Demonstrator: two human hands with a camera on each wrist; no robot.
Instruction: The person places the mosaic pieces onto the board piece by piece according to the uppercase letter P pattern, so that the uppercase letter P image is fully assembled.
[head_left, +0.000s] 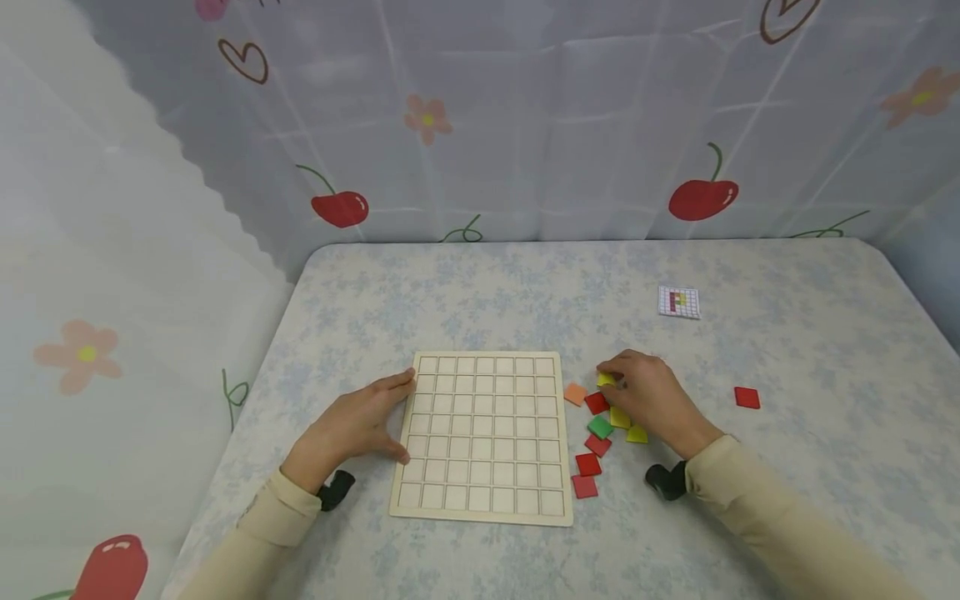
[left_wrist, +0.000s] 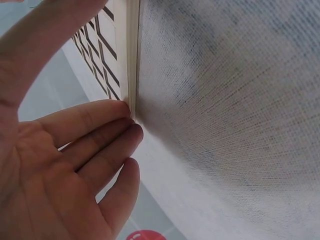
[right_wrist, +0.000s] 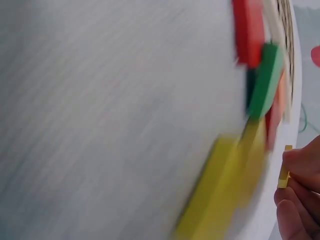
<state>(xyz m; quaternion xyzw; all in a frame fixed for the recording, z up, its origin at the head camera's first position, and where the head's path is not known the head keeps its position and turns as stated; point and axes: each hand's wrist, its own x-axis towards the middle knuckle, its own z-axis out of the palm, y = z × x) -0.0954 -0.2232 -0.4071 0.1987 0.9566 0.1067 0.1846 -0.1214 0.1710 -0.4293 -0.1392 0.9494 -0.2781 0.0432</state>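
A pale wooden grid board (head_left: 486, 522) lies flat on the table, its square recesses bare. My left hand (head_left: 365, 422) rests at its left edge, thumb and fingers spread apart. In the left wrist view, the outstretched fingertips (left_wrist: 131, 131) touch the board's rim (left_wrist: 132, 60). Right of the board, my right hand (head_left: 651, 398) pinches a yellow square tile (right_wrist: 285, 167) between thumb and fingers. Below that hand lie two more yellow tiles (head_left: 619, 417), next to a green tile (head_left: 600, 427), an orange tile (head_left: 575, 394) and several red tiles (head_left: 588, 464).
A lone red tile (head_left: 747, 397) lies farther right on the patterned tablecloth (head_left: 480, 292). Behind it, toward the back, is a small card (head_left: 679, 302) printed with a coloured grid pattern. A curtain with cherries and flowers (head_left: 525, 125) hangs along the table's back edge.
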